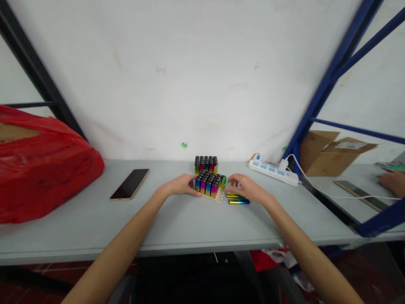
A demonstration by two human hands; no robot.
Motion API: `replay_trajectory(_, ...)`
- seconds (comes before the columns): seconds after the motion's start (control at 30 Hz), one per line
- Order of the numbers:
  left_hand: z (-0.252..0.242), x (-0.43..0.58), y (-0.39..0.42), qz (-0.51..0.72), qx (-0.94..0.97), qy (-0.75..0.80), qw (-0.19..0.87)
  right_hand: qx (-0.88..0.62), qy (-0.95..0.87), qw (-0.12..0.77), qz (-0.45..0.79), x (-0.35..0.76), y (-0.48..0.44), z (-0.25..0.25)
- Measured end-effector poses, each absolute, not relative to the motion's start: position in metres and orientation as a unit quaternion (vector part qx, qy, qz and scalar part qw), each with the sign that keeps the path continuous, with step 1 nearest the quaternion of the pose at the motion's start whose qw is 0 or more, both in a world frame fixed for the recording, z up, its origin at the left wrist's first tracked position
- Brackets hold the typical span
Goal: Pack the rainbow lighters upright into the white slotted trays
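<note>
A pale rack [220, 196] stands mid-table, filled with several upright shiny rainbow-coloured tubes [208, 185] with dark tops; bare slots show at its front right corner. My left hand [185, 184] grips the rack's left side, thumb at the front corner and fingers partly hidden behind it. My right hand [245, 185] hovers right of the rack, fingers curved and apart, with nothing visible between them. Just left of its fingertips, a single green-gold tube [223, 182] stands in the rack. Loose tubes [239, 202] lie on their sides below my right hand.
Behind the rack stands another block of similar tubes [206, 164]. A phone [130, 184] lies to the left, near a red plastic bag [47, 169]. At right are a white power strip [274, 172], its cable, a blue frame post [329, 84] and a cardboard box [332, 156]. Another person's hand [392, 183] shows far right.
</note>
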State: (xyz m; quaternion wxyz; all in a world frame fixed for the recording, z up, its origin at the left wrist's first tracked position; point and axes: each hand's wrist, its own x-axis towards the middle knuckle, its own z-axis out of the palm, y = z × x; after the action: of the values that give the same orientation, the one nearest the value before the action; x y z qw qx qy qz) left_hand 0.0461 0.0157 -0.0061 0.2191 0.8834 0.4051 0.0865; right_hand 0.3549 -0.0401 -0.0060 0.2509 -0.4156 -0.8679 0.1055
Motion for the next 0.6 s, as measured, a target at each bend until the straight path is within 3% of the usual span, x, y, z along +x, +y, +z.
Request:
replay_trajectory(0.27,-0.005,0.047,0.014,0.089,0.878,0.409,0.232,-0.416,-0.888,0.172,0.089,0.389,-0.088,-0.018)
replay_trajectory(0.6,-0.005,0.045,0.014,0.089,0.883,0.396,0.234,-0.451,-0.832,0.268,0.181,0.386,-0.054,-0.007)
